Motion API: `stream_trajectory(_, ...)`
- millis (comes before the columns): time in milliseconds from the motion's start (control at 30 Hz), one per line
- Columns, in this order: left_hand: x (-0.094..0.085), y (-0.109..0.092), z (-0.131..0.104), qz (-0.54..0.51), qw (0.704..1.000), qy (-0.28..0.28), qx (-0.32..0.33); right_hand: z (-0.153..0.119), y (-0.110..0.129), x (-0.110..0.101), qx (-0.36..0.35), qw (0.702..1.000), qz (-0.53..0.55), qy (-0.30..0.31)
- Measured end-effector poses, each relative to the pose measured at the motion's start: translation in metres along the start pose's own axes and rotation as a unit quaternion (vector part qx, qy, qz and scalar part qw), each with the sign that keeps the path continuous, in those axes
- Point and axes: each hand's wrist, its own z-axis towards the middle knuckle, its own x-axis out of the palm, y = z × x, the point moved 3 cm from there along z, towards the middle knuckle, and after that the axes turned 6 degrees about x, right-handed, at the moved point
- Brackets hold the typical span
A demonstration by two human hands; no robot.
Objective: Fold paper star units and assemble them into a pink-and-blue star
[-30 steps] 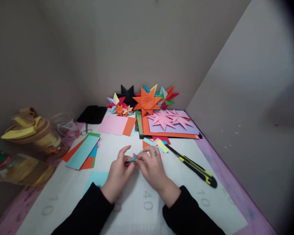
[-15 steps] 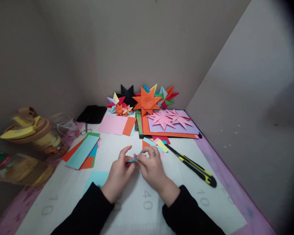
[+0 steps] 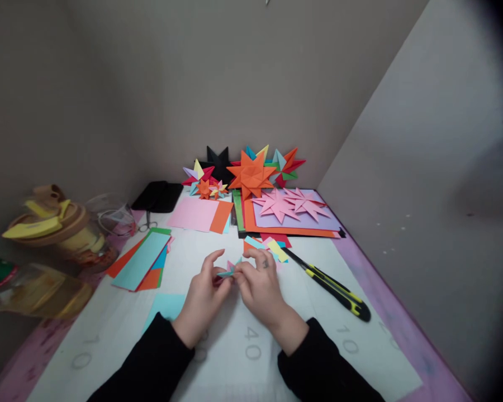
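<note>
A small folded paper piece [image 3: 230, 268], pink and light blue with pointed tips, is pinched between both hands over the white mat. My left hand [image 3: 205, 298] grips its left side between thumb and fingers, the index finger raised and curved. On its right side, the thumb and fingertips of my right hand [image 3: 262, 287] close on the piece, and they hide part of it. A light blue sheet [image 3: 166, 309] lies partly beneath my left wrist. Right of my hands rests a black and yellow cutter knife [image 3: 331, 287].
Folded paper stars [image 3: 251, 174] stand along the wall. Pink stars [image 3: 278, 205] lie on stacked coloured sheets. Paper strips [image 3: 140, 259] and scissors [image 3: 148, 224] sit left, near a black case [image 3: 158, 196], a lidded cup [image 3: 73, 234] and a bottle [image 3: 37, 287]. Small scraps [image 3: 276, 249] lie beyond my right hand.
The folded piece has tilted slightly, and its pink part shows more between my fingers. Both hands keep nearly the same place and hold.
</note>
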Motion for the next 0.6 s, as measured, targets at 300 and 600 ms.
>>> stream_trajectory(300, -0.003, -0.001, 0.007, -0.103, 0.991, -0.043, -0.074, 0.001, -0.016, 0.007, 0.124, 0.982, 0.14, -0.027)
stream_trajectory(600, -0.003, 0.004, 0.011, -0.235, 0.964, -0.04, -0.115, -0.004, -0.026, 0.029, 0.305, 0.856, 0.408, 0.086)
